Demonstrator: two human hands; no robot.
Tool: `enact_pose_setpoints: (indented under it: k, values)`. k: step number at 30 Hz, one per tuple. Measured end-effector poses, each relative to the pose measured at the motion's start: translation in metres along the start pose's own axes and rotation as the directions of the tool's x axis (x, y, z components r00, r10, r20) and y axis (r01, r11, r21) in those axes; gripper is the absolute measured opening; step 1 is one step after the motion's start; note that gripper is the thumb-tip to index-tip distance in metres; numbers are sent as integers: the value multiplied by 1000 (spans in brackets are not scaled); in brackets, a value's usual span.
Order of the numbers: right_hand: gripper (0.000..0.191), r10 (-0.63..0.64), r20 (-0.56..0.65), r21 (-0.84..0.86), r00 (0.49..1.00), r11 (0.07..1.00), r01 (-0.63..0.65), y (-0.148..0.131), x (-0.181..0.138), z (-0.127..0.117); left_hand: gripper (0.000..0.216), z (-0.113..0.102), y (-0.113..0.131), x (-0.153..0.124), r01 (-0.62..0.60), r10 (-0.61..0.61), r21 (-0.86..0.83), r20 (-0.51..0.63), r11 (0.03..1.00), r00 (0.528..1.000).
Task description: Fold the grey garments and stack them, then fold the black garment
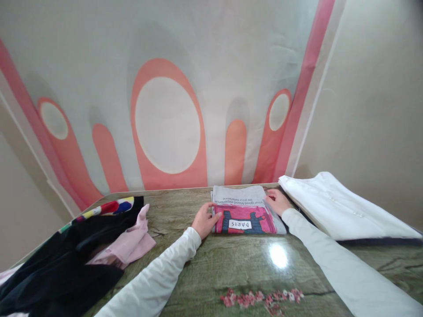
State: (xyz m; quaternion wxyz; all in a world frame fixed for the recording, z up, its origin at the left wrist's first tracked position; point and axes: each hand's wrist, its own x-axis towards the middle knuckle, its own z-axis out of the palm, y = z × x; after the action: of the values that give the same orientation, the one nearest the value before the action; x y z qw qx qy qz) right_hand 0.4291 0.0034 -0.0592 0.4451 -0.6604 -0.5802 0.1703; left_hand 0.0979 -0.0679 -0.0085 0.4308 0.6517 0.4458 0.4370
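Observation:
A folded grey printed shirt (243,211) lies on the table in front of me. Its pink panel carries the word PARIS upside down to me, with a line of lettering above it. At the shirt's left edge rests my left hand (205,220), thumb and fingers apart on the cloth. My right hand (278,201) is at the upper right edge, its fingertips and thumb closed about the cloth there. Part of the shirt's right side is behind that hand.
White folded garments (340,209) lie in a stack on the right, close to my right forearm. On the left a heap of black clothing (62,259) spreads out, with a pink garment (132,244) on it. The wood-patterned table (198,277) meets a patterned wall (218,154) behind.

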Motion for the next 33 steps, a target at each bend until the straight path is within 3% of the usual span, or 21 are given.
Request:
enact_pose_setpoints:
  k: [4, 10, 16, 22, 26, 29, 33]
  values:
    - [38, -4, 19, -27, 1000, 1000, 5, 1, 7, 2, 46, -4, 2, 18, 106, -82, -181, 132, 978, 988]
    - [43, 25, 10, -94, 1000, 995, -24, -1, 22, 4, 36, -4, -4, 64, 17, -2, -219, 65, 975, 998]
    - [35, -49, 22, -132, 999, 990, 52, -6, 21, 6, 26, 0, -18, 87, -80, 80, 59, -13, 995, 997]
    - [28, -122, -29, 21, 992, 992, 122, -6, 15, 6, 37, -1, -19, 78, -226, 229, 186, 6, 956, 973]
    - [26, -138, 10, 67, 990, 988, 138, -6, 16, 6, 37, 1, -23, 70, -214, 227, 311, -6, 926, 974]
    - [26, -109, 28, 20, 994, 994, 108, -4, 18, 7, 39, 5, -25, 66, -194, 205, 504, 35, 841, 978]
    - [29, -80, 1, -22, 997, 997, 80, -3, 18, 5, 39, 4, -20, 63, -189, 207, 768, 76, 612, 976]
